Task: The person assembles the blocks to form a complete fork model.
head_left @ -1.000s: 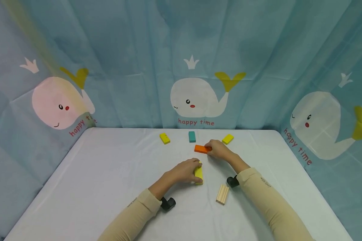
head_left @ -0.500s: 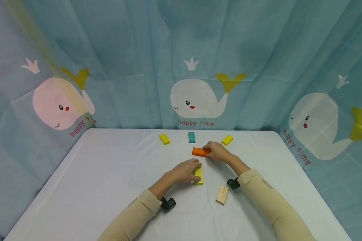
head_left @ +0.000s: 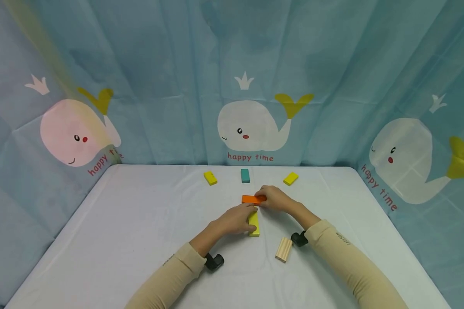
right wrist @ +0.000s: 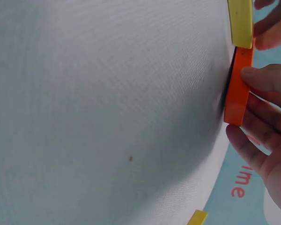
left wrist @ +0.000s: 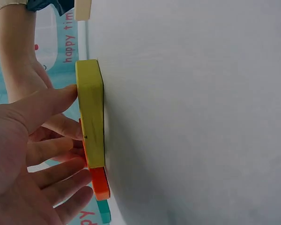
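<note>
A yellow block (head_left: 254, 224) lies flat on the white table, its long side pointing away from me. My left hand (head_left: 233, 219) holds it, with the thumb (left wrist: 61, 98) at its near part and the fingers by its far end. Crosswise at that far end lies an orange block (head_left: 249, 198). My right hand (head_left: 277, 199) grips the orange block, thumb (right wrist: 262, 77) on one face and fingers round its right end. In the right wrist view the two blocks meet or nearly meet; I cannot tell if they touch.
Toward the back edge lie a yellow block (head_left: 210, 177), a teal block (head_left: 245, 175) and another yellow block (head_left: 291, 178). Plain wooden blocks (head_left: 284, 249) lie side by side near my right forearm. A blue whale-print curtain (head_left: 170, 128) hangs behind the table.
My right hand has slid the orange block left and toward me, up to the far end of the yellow block. My left hand has stayed on the yellow block.
</note>
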The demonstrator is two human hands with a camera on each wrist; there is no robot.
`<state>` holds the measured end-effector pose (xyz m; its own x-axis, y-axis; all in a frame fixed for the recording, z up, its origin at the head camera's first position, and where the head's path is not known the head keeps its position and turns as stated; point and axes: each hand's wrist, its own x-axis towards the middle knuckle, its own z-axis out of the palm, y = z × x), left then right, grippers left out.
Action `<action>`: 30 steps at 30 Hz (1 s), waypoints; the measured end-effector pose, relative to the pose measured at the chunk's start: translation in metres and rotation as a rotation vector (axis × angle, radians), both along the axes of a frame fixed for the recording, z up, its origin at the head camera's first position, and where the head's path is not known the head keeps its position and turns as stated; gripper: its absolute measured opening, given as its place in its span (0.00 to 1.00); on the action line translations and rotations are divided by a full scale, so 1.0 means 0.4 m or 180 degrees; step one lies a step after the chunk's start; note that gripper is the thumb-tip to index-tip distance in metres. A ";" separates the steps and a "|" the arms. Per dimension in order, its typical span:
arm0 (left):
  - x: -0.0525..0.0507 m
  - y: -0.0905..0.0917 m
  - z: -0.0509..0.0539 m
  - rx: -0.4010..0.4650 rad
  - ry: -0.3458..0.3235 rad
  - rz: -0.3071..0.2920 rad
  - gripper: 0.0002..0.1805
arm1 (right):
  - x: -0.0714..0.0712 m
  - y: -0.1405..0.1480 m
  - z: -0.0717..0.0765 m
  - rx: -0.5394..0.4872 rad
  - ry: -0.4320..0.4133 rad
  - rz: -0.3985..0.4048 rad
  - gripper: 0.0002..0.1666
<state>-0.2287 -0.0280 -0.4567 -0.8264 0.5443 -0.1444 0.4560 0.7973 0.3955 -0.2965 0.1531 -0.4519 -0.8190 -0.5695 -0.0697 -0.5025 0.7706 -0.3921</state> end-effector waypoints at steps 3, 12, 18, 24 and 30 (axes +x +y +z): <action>0.001 -0.003 0.001 0.0027 0.0150 0.0019 0.37 | 0.001 0.000 -0.001 0.0011 0.0010 0.0044 0.16; 0.004 -0.009 0.008 -0.0043 0.0266 0.0247 0.46 | 0.005 -0.007 0.001 -0.0116 -0.0028 0.0159 0.16; 0.000 -0.008 0.003 -0.0128 0.0274 0.0282 0.46 | 0.007 -0.010 -0.001 -0.0156 -0.0048 0.0234 0.16; -0.001 -0.008 0.006 -0.0114 0.0235 0.0283 0.44 | 0.010 -0.008 0.000 -0.0159 -0.0068 0.0279 0.16; -0.007 -0.006 0.009 -0.0145 0.0219 0.0274 0.41 | 0.007 -0.006 0.002 -0.0142 -0.0109 0.0315 0.17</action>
